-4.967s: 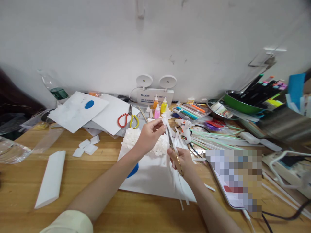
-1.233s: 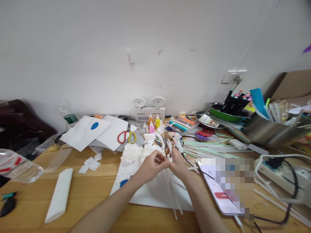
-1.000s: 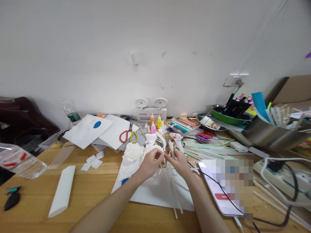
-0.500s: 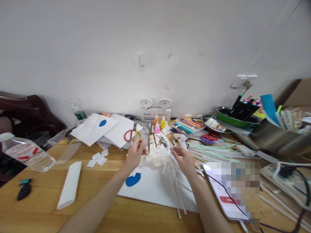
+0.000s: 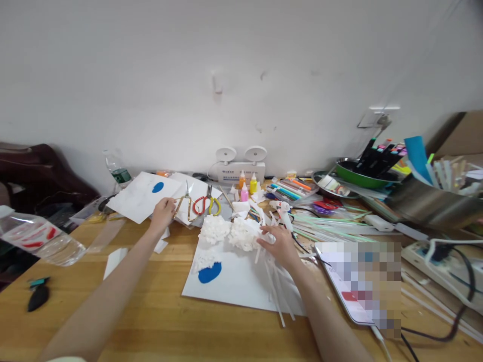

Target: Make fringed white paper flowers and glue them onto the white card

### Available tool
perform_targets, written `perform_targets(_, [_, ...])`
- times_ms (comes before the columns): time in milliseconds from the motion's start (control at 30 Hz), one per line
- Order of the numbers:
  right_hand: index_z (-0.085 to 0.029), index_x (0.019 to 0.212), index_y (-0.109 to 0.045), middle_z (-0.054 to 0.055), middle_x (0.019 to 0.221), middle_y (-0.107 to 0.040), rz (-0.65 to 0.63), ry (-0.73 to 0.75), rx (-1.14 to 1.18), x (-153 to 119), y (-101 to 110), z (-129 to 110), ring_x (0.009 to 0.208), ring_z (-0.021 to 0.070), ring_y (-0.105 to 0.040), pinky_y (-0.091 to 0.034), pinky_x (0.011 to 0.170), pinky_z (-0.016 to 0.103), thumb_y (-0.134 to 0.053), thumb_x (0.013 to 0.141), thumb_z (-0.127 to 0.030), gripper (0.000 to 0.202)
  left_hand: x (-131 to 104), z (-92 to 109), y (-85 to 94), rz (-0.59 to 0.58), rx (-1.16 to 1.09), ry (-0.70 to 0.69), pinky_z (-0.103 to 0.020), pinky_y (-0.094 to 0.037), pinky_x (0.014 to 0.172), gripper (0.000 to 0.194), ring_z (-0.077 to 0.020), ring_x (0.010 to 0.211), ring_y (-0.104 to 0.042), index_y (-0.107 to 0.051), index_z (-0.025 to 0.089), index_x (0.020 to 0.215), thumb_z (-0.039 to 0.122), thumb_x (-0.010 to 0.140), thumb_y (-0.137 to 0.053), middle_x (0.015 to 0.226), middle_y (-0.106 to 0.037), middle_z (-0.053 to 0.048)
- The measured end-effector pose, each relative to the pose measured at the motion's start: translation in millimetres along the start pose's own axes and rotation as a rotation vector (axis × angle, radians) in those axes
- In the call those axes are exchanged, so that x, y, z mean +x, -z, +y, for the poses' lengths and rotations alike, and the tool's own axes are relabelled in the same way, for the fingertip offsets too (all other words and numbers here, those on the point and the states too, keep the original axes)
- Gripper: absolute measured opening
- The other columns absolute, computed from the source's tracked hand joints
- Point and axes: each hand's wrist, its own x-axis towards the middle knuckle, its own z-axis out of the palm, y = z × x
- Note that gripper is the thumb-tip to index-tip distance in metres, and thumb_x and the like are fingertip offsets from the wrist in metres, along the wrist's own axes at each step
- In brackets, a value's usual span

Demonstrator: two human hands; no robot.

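Note:
My left hand is closed around the gold handles of a pair of scissors, held over the loose sheets at the left, blades pointing away. My right hand has its fingers bent over narrow white strips, which trail from under it towards me. Beside its fingertips lie fluffy white clumps on a white sheet, with a blue oval patch near its left edge. Part of the strips is hidden by the right hand.
Red-and-yellow-handled scissors lie behind the clumps. A glue gun, small paint bottles and a heap of thin sticks are close by. A phone lies at the right, a large water bottle at the left.
My left hand has moved left, carrying the gold scissors away from the white clumps, which are now more exposed. My right hand has stayed near the strips and lowered slightly.

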Motion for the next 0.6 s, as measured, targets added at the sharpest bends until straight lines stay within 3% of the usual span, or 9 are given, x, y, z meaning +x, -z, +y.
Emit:
perform_targets(200, [-0.017,0.089,-0.064,0.005,0.076,-0.067,0.101,-0.101,-0.037,0.3,-2.3,12.8,0.076,0.0213,-0.058,-0.041,0.072,0.035,-0.049,0.074,-0.024,0.022,22.9,-18.5,4.7,-0.064,0.227,-0.017,-0.026,-0.037,0.050,0.020,-0.0151,0.051,-0.050,-0.056,0.016,0.070,0.031,0.072,-0.043,0.052,-0.055,-0.001])
perform_targets(367, [-0.016,0.090,-0.064,0.006,0.077,-0.064,0.144,-0.122,-0.061,1.0,0.5,19.6,0.076,0.0220,-0.055,-0.040,0.071,0.035,-0.050,0.074,-0.027,0.024,29.8,-21.1,13.1,-0.093,0.413,-0.115,-0.034,-0.040,0.069,0.018,-0.0255,0.077,-0.057,-0.060,0.017,0.070,0.032,0.068,-0.049,0.076,-0.066,-0.009])
perform_targets(467, [-0.020,0.087,-0.065,0.005,0.081,-0.064,0.098,-0.054,-0.054,0.7,1.0,12.9,0.082,0.0215,-0.055,-0.038,0.075,0.034,-0.053,0.074,-0.027,0.020,17.8,-16.5,11.6,-0.083,0.483,-0.218,-0.041,-0.037,0.080,0.024,-0.0312,0.092,-0.053,-0.061,0.016,0.079,0.033,0.071,-0.047,0.092,-0.064,-0.014])
perform_targets(600, [-0.025,0.085,-0.067,0.004,0.082,-0.063,0.044,0.031,-0.129,-1.6,-2.0,1.9,0.086,0.0226,-0.053,-0.032,0.077,0.036,-0.056,0.074,-0.027,0.016,-19.9,-0.6,-4.3,-0.124,0.485,-0.408,-0.038,-0.030,0.094,0.027,-0.0256,0.103,-0.048,-0.059,0.019,0.094,0.032,0.077,-0.043,0.107,-0.061,-0.009])
